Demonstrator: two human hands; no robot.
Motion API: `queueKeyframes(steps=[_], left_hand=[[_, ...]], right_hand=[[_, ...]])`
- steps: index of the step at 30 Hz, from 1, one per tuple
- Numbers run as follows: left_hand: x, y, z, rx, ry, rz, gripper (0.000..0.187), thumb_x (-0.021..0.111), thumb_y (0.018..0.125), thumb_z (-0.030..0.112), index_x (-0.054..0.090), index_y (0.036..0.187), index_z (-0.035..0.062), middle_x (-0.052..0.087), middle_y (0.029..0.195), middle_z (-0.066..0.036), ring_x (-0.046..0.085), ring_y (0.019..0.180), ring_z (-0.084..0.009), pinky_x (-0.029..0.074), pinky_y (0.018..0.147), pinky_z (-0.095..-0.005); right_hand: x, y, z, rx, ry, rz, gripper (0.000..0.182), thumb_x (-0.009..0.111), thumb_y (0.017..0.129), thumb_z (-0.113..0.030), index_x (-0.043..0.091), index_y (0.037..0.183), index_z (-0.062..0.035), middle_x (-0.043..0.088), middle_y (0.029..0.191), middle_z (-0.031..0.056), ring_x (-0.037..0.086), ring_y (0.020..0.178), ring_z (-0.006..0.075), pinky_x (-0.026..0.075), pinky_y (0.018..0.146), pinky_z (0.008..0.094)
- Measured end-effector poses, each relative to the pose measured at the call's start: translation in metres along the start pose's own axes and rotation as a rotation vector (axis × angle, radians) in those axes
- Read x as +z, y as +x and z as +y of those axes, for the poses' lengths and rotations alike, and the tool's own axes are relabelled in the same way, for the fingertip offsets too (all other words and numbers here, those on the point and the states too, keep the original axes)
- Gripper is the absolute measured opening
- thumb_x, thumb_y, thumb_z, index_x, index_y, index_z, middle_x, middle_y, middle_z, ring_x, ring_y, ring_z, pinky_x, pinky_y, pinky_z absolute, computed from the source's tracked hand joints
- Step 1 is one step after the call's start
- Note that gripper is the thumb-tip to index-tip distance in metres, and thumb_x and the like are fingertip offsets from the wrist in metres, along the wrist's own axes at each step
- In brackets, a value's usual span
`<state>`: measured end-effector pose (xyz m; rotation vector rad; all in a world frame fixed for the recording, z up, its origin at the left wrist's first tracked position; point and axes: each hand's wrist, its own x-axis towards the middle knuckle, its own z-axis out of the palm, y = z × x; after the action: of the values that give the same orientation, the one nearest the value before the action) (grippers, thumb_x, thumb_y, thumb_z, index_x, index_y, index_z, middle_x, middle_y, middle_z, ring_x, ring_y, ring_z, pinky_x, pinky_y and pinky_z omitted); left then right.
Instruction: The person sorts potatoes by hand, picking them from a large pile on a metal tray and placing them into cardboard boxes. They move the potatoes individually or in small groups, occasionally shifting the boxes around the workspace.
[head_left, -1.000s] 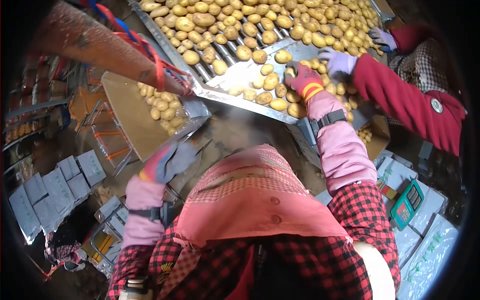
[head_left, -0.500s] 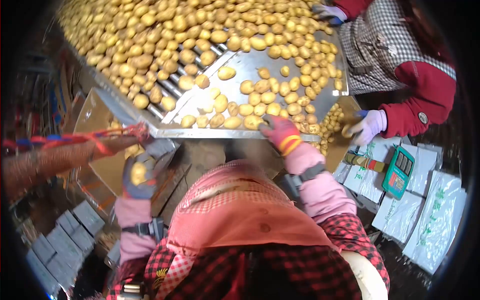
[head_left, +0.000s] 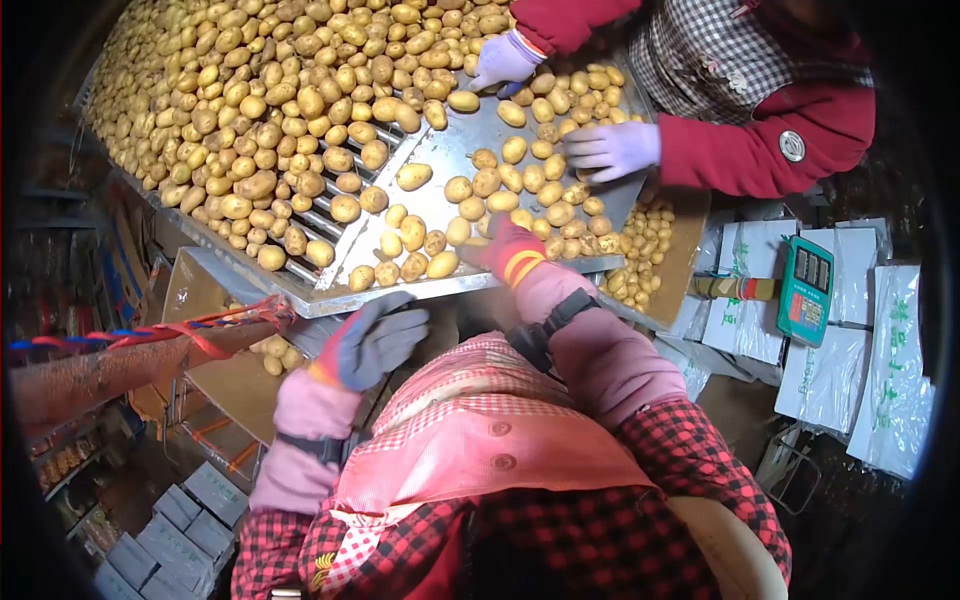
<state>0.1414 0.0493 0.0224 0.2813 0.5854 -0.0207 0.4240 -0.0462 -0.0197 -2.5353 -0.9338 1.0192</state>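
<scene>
My left hand (head_left: 380,340), in a grey and purple glove, is just below the metal edge of the sorting table (head_left: 350,298). Its fingers are stretched out, and no potato shows in it. My right hand (head_left: 508,252), in a red glove with yellow bands, reaches over the table's front edge. Thumb and forefinger are around a potato (head_left: 478,242), partly hidden by the glove. Loose potatoes (head_left: 412,232) lie beside it on the metal plate. A large heap of potatoes (head_left: 250,100) covers the roller bars (head_left: 325,205) behind.
Opposite, a co-worker's lilac-gloved hands (head_left: 612,150) are among the potatoes. Cardboard boxes with potatoes stand below left (head_left: 215,375) and right (head_left: 685,262). A wrapped post (head_left: 140,350) juts in at left. A green scale (head_left: 806,290) stands by white cartons (head_left: 845,370).
My left hand has let go of a potato and moved up and right from the left box. My right hand has shifted left along the edge. The co-worker's hands have moved left over the table.
</scene>
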Motion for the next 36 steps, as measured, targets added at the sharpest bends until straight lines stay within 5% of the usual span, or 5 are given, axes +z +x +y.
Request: queueKeyframes(steps=[7, 15, 23, 31, 36], left_hand=[[0.038, 0.044, -0.006, 0.404, 0.71, -0.118, 0.053, 0.043, 0.1, 0.041, 0.042, 0.137, 0.004, 0.061, 0.11, -0.011, 0.061, 0.092, -0.0189, 0.05, 0.083, -0.0322], [-0.105, -0.145, -0.02, 0.482, -0.821, 0.247, 0.053, 0.059, 0.093, 0.039, 0.049, 0.131, 0.0041, 0.061, 0.114, -0.022, 0.065, 0.082, -0.0251, 0.057, 0.076, -0.0327], [-0.042, -0.091, -0.007, 0.419, -0.065, 0.431, 0.048, 0.054, 0.097, 0.032, 0.044, 0.138, 0.0076, 0.055, 0.129, -0.018, 0.059, 0.11, -0.0264, 0.053, 0.089, -0.0332], [-0.035, 0.082, 0.047, 0.691, 1.775, 1.103, 0.077, 0.068, 0.081, 0.038, 0.036, 0.143, 0.0042, 0.03, 0.145, -0.029, 0.028, 0.132, -0.0472, 0.024, 0.11, -0.0529], [0.037, 0.113, 0.021, 0.816, 1.748, 0.268, 0.043, 0.067, 0.082, 0.029, 0.061, 0.119, 0.007, 0.055, 0.124, -0.022, 0.047, 0.119, -0.0423, 0.029, 0.107, -0.0533]], right_hand=[[0.013, -0.064, -0.016, -0.473, 0.746, -0.235, 0.042, 0.067, 0.087, -0.032, 0.061, 0.118, -0.0036, 0.067, 0.104, 0.0116, 0.062, 0.09, 0.0182, 0.05, 0.082, 0.0348], [0.011, -0.065, 0.079, -0.151, 0.6, -0.217, 0.044, 0.063, 0.088, -0.025, 0.056, 0.126, -0.0036, 0.064, 0.117, 0.0119, 0.063, 0.1, 0.0206, 0.049, 0.091, 0.0333], [0.04, 0.001, -0.012, -1.14, -0.255, 0.138, 0.057, 0.065, 0.082, -0.031, 0.052, 0.132, -0.0073, 0.048, 0.136, 0.0185, 0.044, 0.127, 0.0373, 0.037, 0.105, 0.0472], [0.005, -0.01, 0.016, -0.721, -0.172, 0.342, 0.061, 0.06, 0.084, -0.044, 0.049, 0.134, -0.0096, 0.049, 0.136, 0.0162, 0.045, 0.126, 0.0343, 0.035, 0.106, 0.0455], [-0.03, -0.082, 0.088, -0.531, 0.109, 0.013, 0.035, 0.062, 0.085, -0.023, 0.062, 0.116, -0.0072, 0.065, 0.097, 0.018, 0.064, 0.089, 0.0352, 0.053, 0.076, 0.0399]])
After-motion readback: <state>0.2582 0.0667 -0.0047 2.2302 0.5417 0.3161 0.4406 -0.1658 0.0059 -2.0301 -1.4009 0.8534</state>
